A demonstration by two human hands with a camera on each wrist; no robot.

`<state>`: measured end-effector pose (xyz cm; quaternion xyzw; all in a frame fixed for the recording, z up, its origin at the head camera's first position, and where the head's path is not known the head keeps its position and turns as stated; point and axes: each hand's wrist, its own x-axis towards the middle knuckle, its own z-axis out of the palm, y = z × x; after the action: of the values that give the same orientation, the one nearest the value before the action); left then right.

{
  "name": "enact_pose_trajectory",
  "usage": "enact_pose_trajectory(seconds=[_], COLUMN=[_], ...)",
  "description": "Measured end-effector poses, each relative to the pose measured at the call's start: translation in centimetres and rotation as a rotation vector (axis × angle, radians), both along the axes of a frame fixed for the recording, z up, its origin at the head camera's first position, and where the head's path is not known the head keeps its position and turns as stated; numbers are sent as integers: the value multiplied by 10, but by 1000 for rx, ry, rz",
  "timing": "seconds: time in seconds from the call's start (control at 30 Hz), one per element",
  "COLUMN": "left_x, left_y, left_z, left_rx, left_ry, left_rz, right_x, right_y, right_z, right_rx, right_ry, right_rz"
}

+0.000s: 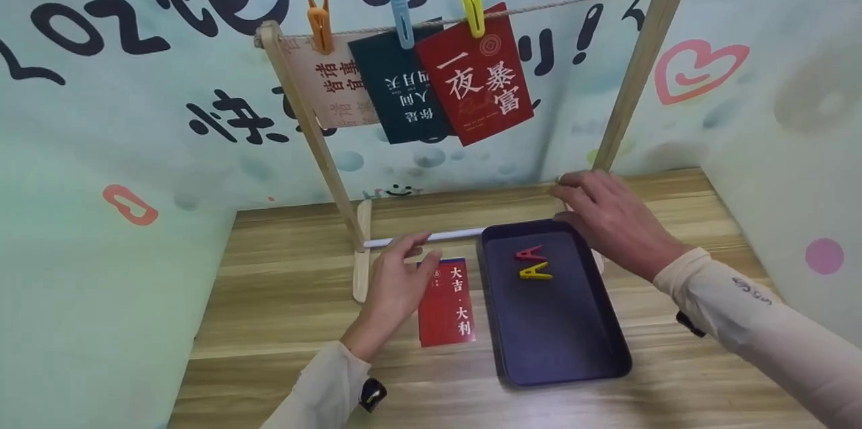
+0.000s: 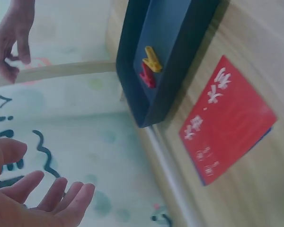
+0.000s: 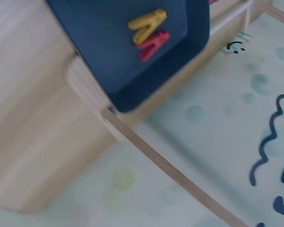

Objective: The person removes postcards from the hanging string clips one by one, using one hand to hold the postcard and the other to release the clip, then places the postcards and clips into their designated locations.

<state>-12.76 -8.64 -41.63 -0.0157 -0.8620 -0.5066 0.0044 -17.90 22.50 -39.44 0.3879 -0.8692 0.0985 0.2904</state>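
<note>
My left hand [image 1: 394, 287] hovers beside a red card [image 1: 446, 311] with white characters, its fingers loosely bent and holding nothing. A blue edge shows under that card. Over the far right corner of a dark tray [image 1: 502, 348], my right hand [image 1: 616, 217] hangs with relaxed fingers and nothing in them. Inside the tray lie a pink clothespin [image 1: 531, 253] and a yellow clothespin [image 1: 535, 272]. From a rope [image 1: 579, 3], an orange clothespin [image 1: 320, 21], a blue clothespin [image 1: 399, 5] and another yellow clothespin [image 1: 473, 5] hold a pale pink card [image 1: 337, 102], a dark green card [image 1: 397, 95] and a red card [image 1: 478, 89].
Two wooden posts, a left post [image 1: 310, 133] and a right post [image 1: 636, 72], carry the rope. A white rod [image 1: 458, 235] runs low between their feet, partly behind the tray. Patterned walls stand behind and beside the wood-grain table [image 1: 269, 321].
</note>
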Motion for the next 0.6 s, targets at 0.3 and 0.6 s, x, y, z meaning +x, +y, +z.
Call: enact_pose_trajectory(seconds=[0.3,0.6], left_x=[-12,-20], left_y=[19,19], left_z=[34,59], left_rx=[2,47], left_ry=[4,19], left_rz=[-22,-19], right_x=[-8,-13], right_y=[-6,-12], right_z=[40,75], right_rx=[100,123], right_ry=[105,122], right_rz=[16,16])
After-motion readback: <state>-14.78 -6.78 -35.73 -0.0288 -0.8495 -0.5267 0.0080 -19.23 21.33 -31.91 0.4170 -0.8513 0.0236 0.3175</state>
